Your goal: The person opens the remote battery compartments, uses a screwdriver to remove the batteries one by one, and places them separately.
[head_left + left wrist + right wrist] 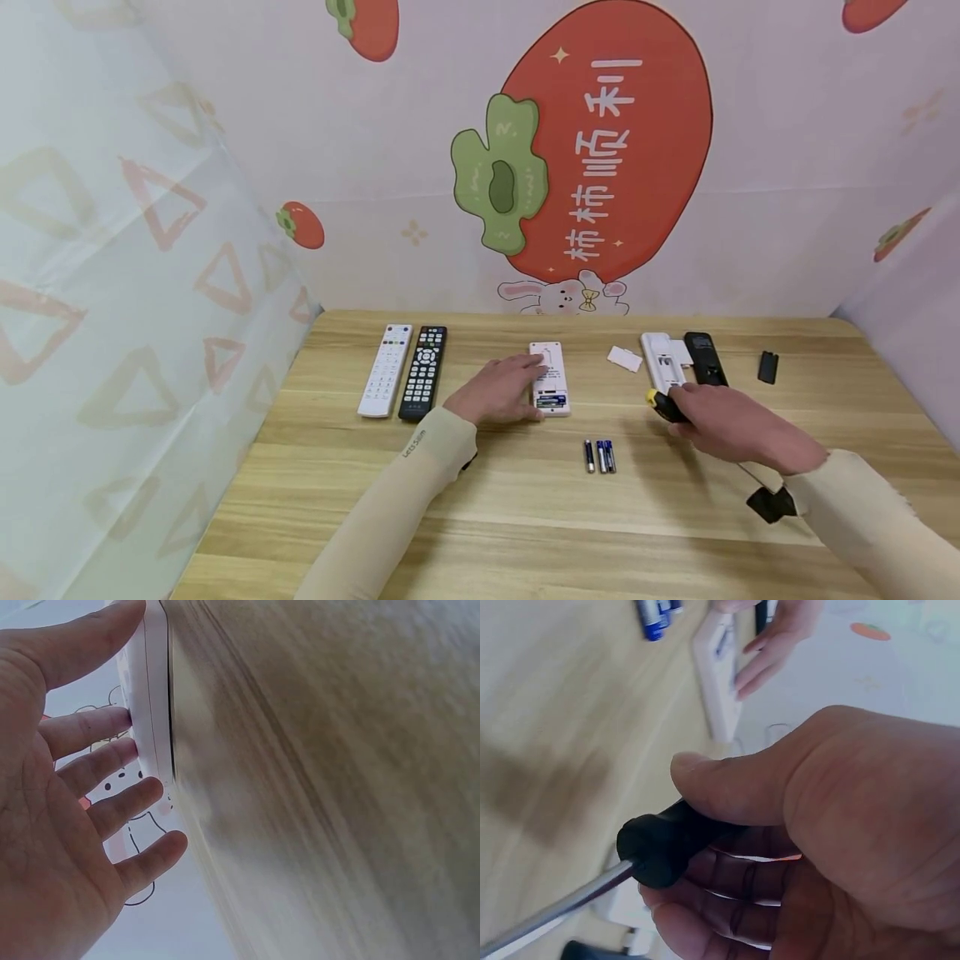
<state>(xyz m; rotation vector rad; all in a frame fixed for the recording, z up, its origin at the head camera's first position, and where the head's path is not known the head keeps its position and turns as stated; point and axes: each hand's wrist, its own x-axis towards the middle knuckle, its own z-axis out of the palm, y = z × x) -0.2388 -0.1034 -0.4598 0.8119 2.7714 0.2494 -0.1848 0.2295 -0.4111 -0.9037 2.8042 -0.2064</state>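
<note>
A white remote [550, 358] lies back side up in the middle of the table, its open battery bay showing blue batteries [551, 401]. My left hand [504, 390] rests against that remote's left side. In the left wrist view the fingers [124, 806] are fairly straight and spread, with some tips touching the white edge. My right hand [731, 421] grips a screwdriver [664, 844] by its black and yellow handle, the metal shaft pointing back toward the wrist. Just beyond this hand lie another white remote [660, 346] with an open bay and a black remote [703, 354], partly covered.
Several loose batteries [602, 457] lie in front of the middle remote. A white cover [624, 359] and a black cover [768, 367] lie farther back. At the left, a white remote [385, 371] and a black remote [423, 372] lie buttons up. A printed cloth wall stands behind.
</note>
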